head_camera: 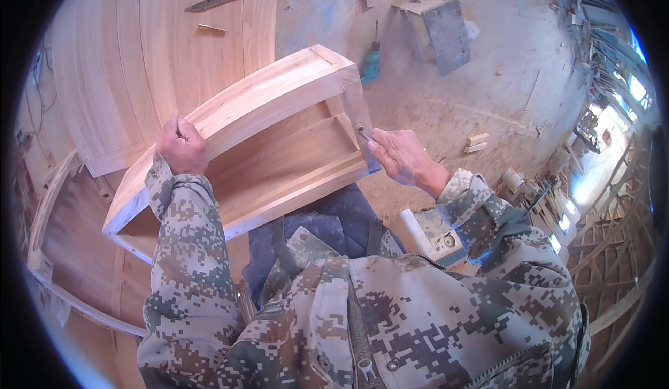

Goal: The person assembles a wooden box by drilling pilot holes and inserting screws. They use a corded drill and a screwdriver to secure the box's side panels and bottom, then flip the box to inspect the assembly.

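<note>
A pale wooden cabinet frame [266, 96] with a long open side lies tilted in front of my body, above my dark trousers [334, 216]. My left hand [182, 146] is curled into a fist on its upper rail; what the fingers hold, if anything, is hidden. At the frame's right end, my right hand [400, 153] grips a thin metal tool [364, 136], mostly covered by the fingers. The tool's tip meets a small round fitting or hole [360, 128] in the end piece [354, 104].
A large wooden panel [172, 38] behind the frame bears a knife-like blade [214, 0] and a small metal rod [211, 28]. On the dusty floor are a teal power drill [372, 62], a small stool-like stand [444, 33] and wood offcuts [476, 142]. A boxy device [444, 240] stands near my right elbow.
</note>
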{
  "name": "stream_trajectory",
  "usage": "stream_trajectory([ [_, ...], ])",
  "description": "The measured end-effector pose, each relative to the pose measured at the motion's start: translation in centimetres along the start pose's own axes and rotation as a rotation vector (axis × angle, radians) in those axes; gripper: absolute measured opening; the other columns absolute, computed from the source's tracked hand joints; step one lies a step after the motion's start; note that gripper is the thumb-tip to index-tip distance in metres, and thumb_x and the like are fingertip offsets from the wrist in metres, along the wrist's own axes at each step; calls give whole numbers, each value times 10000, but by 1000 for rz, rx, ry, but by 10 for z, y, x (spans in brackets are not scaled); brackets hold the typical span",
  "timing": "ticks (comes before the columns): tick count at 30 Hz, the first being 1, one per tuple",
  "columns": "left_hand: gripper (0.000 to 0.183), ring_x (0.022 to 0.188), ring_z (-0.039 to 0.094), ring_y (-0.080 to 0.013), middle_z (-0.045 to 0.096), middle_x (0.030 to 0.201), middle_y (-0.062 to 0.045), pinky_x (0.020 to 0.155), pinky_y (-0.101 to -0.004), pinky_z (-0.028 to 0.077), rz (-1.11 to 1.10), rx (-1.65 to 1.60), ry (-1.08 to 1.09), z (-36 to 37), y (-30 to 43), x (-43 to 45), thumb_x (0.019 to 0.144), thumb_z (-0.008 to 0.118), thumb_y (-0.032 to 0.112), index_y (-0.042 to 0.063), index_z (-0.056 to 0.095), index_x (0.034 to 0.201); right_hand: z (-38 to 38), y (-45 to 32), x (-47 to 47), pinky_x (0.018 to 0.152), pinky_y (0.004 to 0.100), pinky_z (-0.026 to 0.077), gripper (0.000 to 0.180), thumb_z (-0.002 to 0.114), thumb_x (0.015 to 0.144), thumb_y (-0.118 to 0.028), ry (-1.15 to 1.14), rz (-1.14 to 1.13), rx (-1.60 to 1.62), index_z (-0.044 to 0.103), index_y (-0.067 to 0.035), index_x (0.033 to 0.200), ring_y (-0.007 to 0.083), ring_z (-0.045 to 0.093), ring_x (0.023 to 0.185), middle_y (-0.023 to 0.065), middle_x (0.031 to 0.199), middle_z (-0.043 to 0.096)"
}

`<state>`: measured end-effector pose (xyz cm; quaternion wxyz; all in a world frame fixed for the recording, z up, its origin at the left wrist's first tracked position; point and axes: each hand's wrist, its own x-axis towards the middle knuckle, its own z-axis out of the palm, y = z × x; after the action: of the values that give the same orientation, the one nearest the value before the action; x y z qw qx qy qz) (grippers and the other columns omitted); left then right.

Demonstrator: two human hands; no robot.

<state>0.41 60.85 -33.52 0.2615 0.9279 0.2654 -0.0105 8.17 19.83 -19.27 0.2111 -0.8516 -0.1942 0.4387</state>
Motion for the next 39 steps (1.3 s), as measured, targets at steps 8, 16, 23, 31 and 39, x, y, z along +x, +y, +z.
stream_trajectory([
  [8,345,740,685,-288,690,813,-181,692,-404,540,8,35,-53,-4,4,-3,996,533,148,-46,709,1220,-31,6,10,543,500,506,223,621,969,-267,-80,-170,-295,594,-73,863,368,688,653,142,718,679],
  [16,357,934,721,-456,734,1011,-299,830,-503,576,15,-8,-83,-4,19,-1,968,541,158,-70,727,1171,-50,8,20,512,481,482,185,633,912,-231,-227,-256,-388,610,-68,828,365,677,607,132,638,655],
  [23,342,798,702,-349,703,869,-246,731,-433,555,47,10,-111,9,54,3,996,529,155,-58,709,1193,-77,34,21,706,440,467,128,699,827,-185,-243,-297,-571,600,-105,830,318,632,642,105,690,639],
  [31,324,906,715,-457,729,976,-299,823,-500,576,44,-53,-87,9,67,8,956,541,119,-67,735,1139,-81,50,6,663,482,499,269,652,956,-338,-18,-252,-389,619,-100,834,347,666,732,111,733,628],
  [39,368,718,688,-304,708,809,-221,660,-401,537,131,-54,-44,12,52,7,1030,515,171,-61,692,1254,-75,105,-20,624,476,493,487,599,971,-557,239,-220,-587,551,-108,786,337,653,731,94,714,582],
])
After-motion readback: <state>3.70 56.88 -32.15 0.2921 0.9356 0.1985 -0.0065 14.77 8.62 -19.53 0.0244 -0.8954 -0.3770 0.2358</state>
